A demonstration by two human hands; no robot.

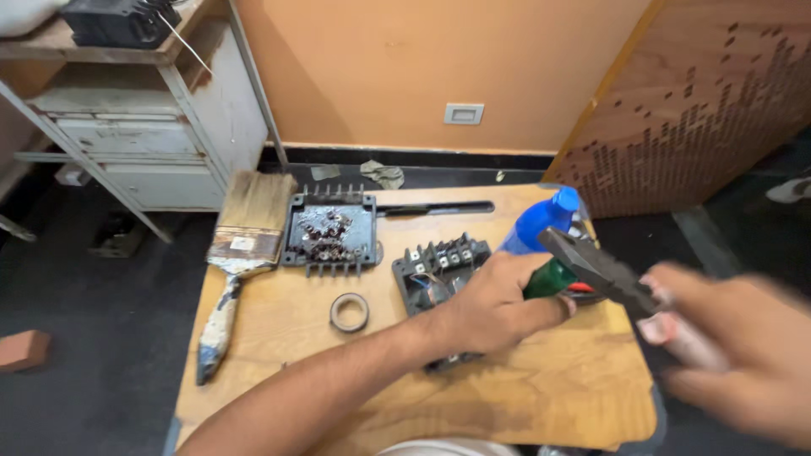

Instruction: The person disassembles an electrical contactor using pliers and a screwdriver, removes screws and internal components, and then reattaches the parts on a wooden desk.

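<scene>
My left hand (494,306) reaches in from the lower left and grips a pair of pliers (596,266) by the green and red handles, with the dark jaws pointing right. Motion-blurred at the right edge, my right hand (731,342) has its fingers apart and its fingertips close to the jaws' tip; I cannot tell if they touch. Under my left hand lies a black terminal block (435,268) on the wooden table (541,388). A blue spray bottle (541,221) stands just behind the pliers.
A black tray of rusty screws (329,232), a wide paintbrush (241,245), a small tape ring (349,312) and a black bar (435,208) lie on the table. A metal shelf (127,101) stands far left, a perforated wooden panel (710,101) right, a brick (21,349) on the floor.
</scene>
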